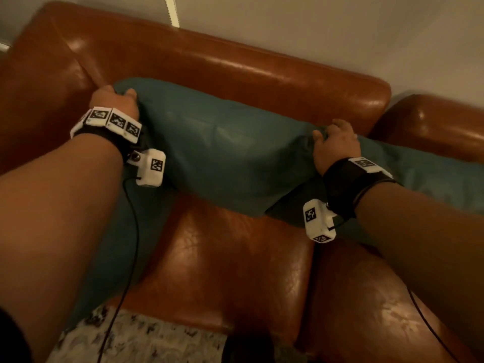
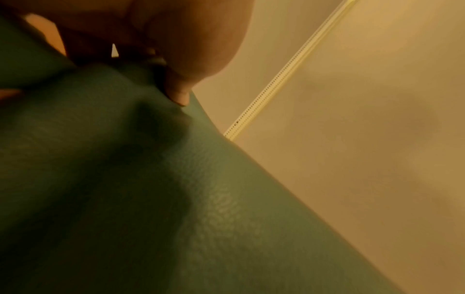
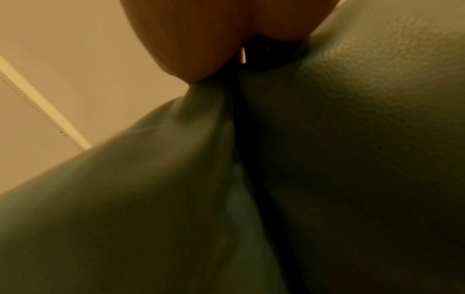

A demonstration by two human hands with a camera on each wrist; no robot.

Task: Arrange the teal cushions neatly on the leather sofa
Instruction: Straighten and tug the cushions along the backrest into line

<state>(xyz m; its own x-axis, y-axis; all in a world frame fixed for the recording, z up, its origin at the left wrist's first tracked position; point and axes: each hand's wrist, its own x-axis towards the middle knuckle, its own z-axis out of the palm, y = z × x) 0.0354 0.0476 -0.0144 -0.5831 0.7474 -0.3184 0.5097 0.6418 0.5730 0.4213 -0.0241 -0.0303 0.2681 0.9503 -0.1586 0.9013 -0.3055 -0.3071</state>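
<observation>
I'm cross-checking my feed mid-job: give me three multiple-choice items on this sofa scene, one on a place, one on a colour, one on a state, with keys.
1. Where does the held cushion lie?
A. on the floor
B. against the sofa's backrest
C. on the rug

2. What colour is the sofa?
A. grey
B. black
C. reddish-brown

3. What are the hands doing?
A. both grip the cushion's upper corners
B. both hang free
C. only the right hand touches it

Key: 1 B, its top edge leans on the backrest. 2 C, glossy brown leather. 3 A, the left hand and the right hand each pinch a top corner.
</observation>
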